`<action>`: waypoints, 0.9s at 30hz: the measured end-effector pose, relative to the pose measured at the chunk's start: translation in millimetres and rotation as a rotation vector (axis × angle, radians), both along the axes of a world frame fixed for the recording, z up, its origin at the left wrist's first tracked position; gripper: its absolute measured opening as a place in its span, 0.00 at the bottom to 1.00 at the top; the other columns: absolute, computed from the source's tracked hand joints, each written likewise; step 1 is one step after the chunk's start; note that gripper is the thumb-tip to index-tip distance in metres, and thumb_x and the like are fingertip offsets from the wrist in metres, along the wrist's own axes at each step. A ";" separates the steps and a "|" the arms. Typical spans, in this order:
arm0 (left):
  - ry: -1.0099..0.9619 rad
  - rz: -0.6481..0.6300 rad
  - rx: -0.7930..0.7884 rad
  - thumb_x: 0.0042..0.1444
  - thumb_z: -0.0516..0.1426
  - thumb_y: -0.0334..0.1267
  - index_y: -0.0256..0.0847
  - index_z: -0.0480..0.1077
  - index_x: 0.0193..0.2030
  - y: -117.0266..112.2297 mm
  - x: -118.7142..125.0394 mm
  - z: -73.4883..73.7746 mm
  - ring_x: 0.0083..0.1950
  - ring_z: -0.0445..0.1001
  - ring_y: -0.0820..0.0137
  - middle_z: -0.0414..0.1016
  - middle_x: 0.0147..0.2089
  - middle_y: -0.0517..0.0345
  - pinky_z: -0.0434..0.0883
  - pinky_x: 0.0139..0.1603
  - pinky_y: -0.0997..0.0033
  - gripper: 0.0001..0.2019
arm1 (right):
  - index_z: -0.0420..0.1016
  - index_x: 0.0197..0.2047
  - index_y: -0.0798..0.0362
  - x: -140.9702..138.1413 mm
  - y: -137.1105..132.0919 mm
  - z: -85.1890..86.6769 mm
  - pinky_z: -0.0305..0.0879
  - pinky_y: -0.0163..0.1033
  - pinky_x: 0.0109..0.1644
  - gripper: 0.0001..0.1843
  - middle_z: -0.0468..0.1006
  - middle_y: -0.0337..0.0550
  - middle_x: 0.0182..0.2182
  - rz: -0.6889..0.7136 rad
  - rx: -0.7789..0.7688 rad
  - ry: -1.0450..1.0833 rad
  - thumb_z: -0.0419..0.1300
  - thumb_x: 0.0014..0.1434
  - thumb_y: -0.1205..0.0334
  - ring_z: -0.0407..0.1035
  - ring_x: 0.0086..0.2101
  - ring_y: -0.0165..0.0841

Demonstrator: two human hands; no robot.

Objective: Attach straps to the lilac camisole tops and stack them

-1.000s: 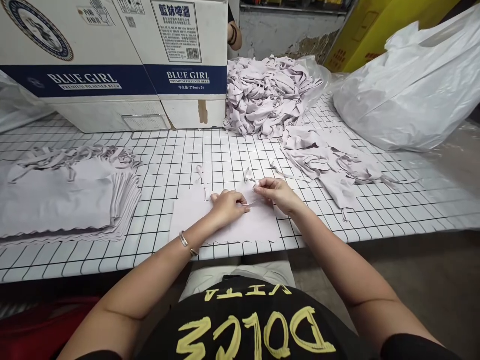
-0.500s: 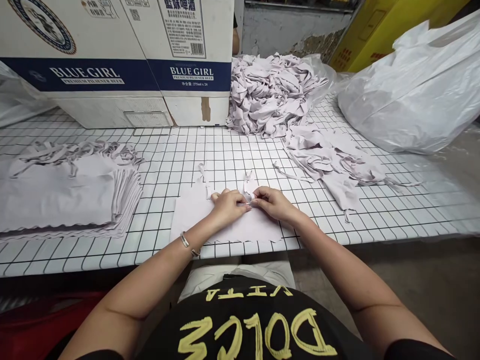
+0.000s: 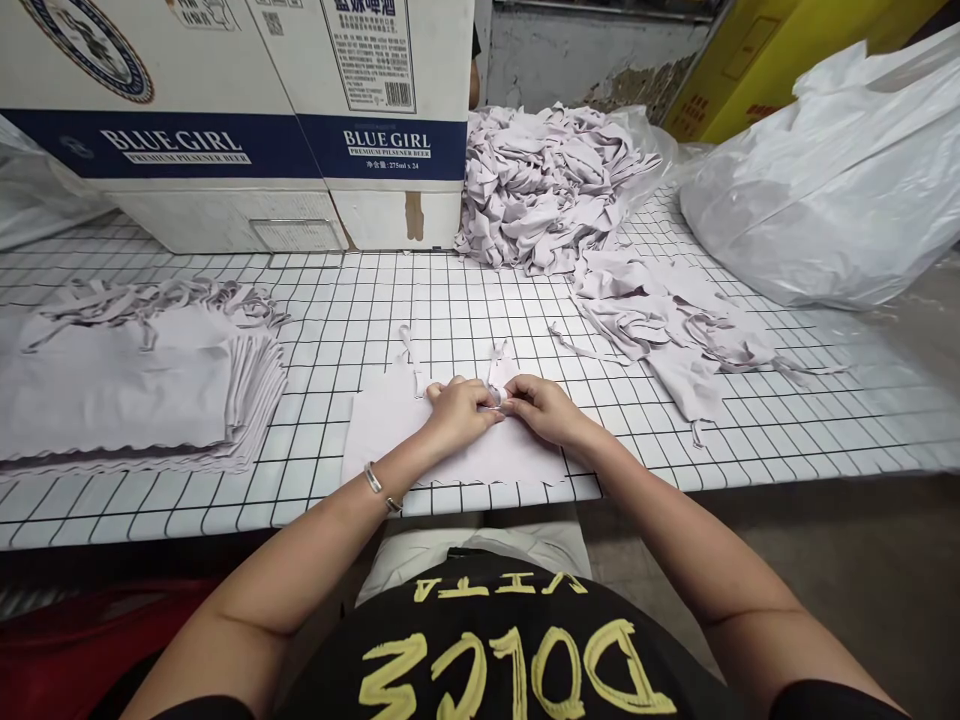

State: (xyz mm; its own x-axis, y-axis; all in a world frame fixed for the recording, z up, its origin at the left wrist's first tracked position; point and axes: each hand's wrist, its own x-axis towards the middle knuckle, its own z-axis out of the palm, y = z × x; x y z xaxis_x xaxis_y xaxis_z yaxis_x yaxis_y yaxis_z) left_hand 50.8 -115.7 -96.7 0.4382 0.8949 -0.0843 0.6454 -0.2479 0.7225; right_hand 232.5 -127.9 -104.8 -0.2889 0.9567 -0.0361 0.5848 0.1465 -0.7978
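The pale lilac cloth piece point(image 3: 382, 435) lies flat on the table point(image 3: 352, 300) right in front of me, close to the near edge, its lower border finely wavy. Two thin straps rise from its far side: the left strap point(image 3: 409, 350) lies loose on the table, pointing away from me, and the right strap point(image 3: 499, 365) runs in between my fingertips. My left grip point(image 3: 459, 415) rests over the middle of the cloth, thumb and fingers pinched together on it; my right grip point(image 3: 546, 408) comes in from the other side, closed on the right strap near where it meets the cloth. The fingertips of both nearly touch, and they hide the exact spot being pinched. A silver cuff point(image 3: 373, 478) sits on my left wrist. To my left is a neat stack point(image 3: 127, 390) of similar pieces, their straps bunched along the far side. To my right, a few loose pieces point(image 3: 652, 320) lie rumpled, one strap trailing towards my work, and behind them is a big tangled heap point(image 3: 551, 190) of the same cloth. A white and blue BLUE GIRL carton point(image 3: 225, 215) stands beside the heap; at its far edge a bit of another person's arm point(image 3: 475, 82) shows. A white plastic bag point(image 3: 810, 190) slumps at far right, before something yellow point(image 3: 750, 75).
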 end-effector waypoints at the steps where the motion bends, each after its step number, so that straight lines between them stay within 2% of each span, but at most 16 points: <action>1: 0.000 0.003 0.002 0.53 0.63 0.42 0.41 0.73 0.27 -0.1 0.6 -0.2 0.49 0.67 0.62 0.79 0.39 0.62 0.49 0.51 0.55 0.09 | 0.70 0.32 0.52 -1.7 -0.2 -0.9 0.60 0.37 0.38 0.04 0.73 0.40 0.31 -0.003 0.005 0.001 0.57 0.58 0.62 0.66 0.34 0.33; 7: 0.040 0.015 -0.008 0.56 0.60 0.43 0.37 0.68 0.22 -0.3 2.5 -1.1 0.48 0.67 0.63 0.77 0.36 0.59 0.50 0.50 0.56 0.15 | 0.67 0.30 0.52 -13.0 -5.3 -0.6 0.60 0.39 0.39 0.04 0.71 0.39 0.29 -0.062 0.024 0.072 0.57 0.56 0.63 0.65 0.33 0.32; 9: 0.074 -0.010 0.013 0.57 0.60 0.43 0.38 0.70 0.26 -0.6 2.1 -2.6 0.49 0.67 0.62 0.77 0.38 0.58 0.51 0.50 0.55 0.12 | 0.65 0.33 0.52 -16.9 -5.9 2.2 0.61 0.38 0.37 0.07 0.72 0.38 0.30 -0.101 -0.064 0.243 0.61 0.53 0.61 0.65 0.32 0.31; 11: 0.125 -0.024 0.057 0.57 0.60 0.44 0.41 0.72 0.33 -1.2 2.4 -5.0 0.50 0.67 0.60 0.76 0.41 0.56 0.52 0.49 0.55 0.09 | 0.62 0.38 0.50 -21.7 -0.6 4.7 0.63 0.37 0.35 0.16 0.74 0.37 0.33 -0.159 -0.189 0.461 0.64 0.49 0.60 0.68 0.31 0.31; 14: 0.189 0.021 0.135 0.54 0.62 0.47 0.41 0.70 0.41 -3.1 4.3 -8.1 0.52 0.66 0.58 0.73 0.46 0.53 0.54 0.49 0.56 0.14 | 0.57 0.42 0.48 -28.7 24.6 6.8 0.65 0.38 0.35 0.24 0.76 0.37 0.33 -0.302 -0.291 0.629 0.66 0.47 0.58 0.70 0.29 0.31; 16: 0.211 0.049 0.181 0.53 0.63 0.49 0.41 0.67 0.45 -6.3 2.3 -7.8 0.53 0.65 0.58 0.72 0.49 0.52 0.55 0.50 0.56 0.19 | 0.58 0.44 0.49 -28.7 49.3 10.1 0.65 0.39 0.37 0.23 0.76 0.38 0.33 -0.380 -0.217 0.522 0.66 0.49 0.57 0.71 0.30 0.32; 18: 0.226 0.076 0.241 0.54 0.62 0.50 0.41 0.65 0.51 -12.7 -9.4 -5.1 0.55 0.64 0.57 0.70 0.54 0.50 0.55 0.53 0.54 0.22 | 0.62 0.43 0.50 -20.6 68.6 18.1 0.63 0.39 0.39 0.20 0.77 0.39 0.33 -0.414 -0.056 0.211 0.65 0.51 0.57 0.71 0.33 0.33; 20: 0.256 0.156 0.306 0.58 0.59 0.51 0.42 0.63 0.55 -22.8 -35.5 -1.2 0.56 0.64 0.56 0.69 0.56 0.48 0.55 0.55 0.53 0.23 | 0.65 0.39 0.50 -4.0 70.9 29.9 0.60 0.39 0.38 0.16 0.76 0.41 0.31 -0.456 0.116 -0.151 0.65 0.52 0.54 0.70 0.34 0.36; 22: 0.331 0.315 0.333 0.61 0.54 0.52 0.42 0.64 0.54 -36.2 -73.4 1.5 0.56 0.65 0.55 0.69 0.55 0.47 0.56 0.55 0.52 0.20 | 0.66 0.34 0.51 17.1 51.4 39.9 0.57 0.38 0.35 0.19 0.75 0.43 0.28 -0.487 0.185 -0.377 0.63 0.53 0.45 0.69 0.32 0.38; 23: 0.383 0.407 0.321 0.62 0.52 0.52 0.41 0.64 0.53 -43.5 -93.6 1.8 0.55 0.65 0.54 0.70 0.54 0.46 0.57 0.54 0.51 0.19 | 0.66 0.31 0.51 26.9 34.9 42.4 0.56 0.38 0.33 0.22 0.74 0.43 0.26 -0.464 0.149 -0.425 0.61 0.53 0.40 0.68 0.29 0.37; 25: 0.479 0.540 0.257 0.61 0.52 0.54 0.40 0.65 0.50 -57.2 -128.3 0.1 0.54 0.66 0.51 0.70 0.52 0.45 0.59 0.53 0.49 0.20 | 0.66 0.27 0.51 40.4 -3.8 41.2 0.53 0.36 0.28 0.24 0.73 0.40 0.22 -0.299 -0.057 -0.452 0.62 0.49 0.36 0.65 0.24 0.34; 27: 0.520 0.566 0.189 0.59 0.53 0.54 0.41 0.67 0.45 -66.2 -147.8 -3.4 0.53 0.67 0.50 0.71 0.49 0.46 0.61 0.51 0.48 0.18 | 0.65 0.25 0.50 42.6 -39.7 34.3 0.51 0.35 0.26 0.22 0.72 0.38 0.22 -0.239 -0.180 -0.466 0.63 0.48 0.40 0.64 0.23 0.32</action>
State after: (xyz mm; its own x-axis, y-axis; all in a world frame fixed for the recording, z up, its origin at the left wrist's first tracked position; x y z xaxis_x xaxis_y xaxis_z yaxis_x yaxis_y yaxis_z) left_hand -97.0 -181.9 -100.1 -0.1421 0.9896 0.0227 0.9535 0.1307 0.2715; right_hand 275.1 -167.6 -70.5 0.0209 0.9606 -0.2770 0.8822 -0.1481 -0.4469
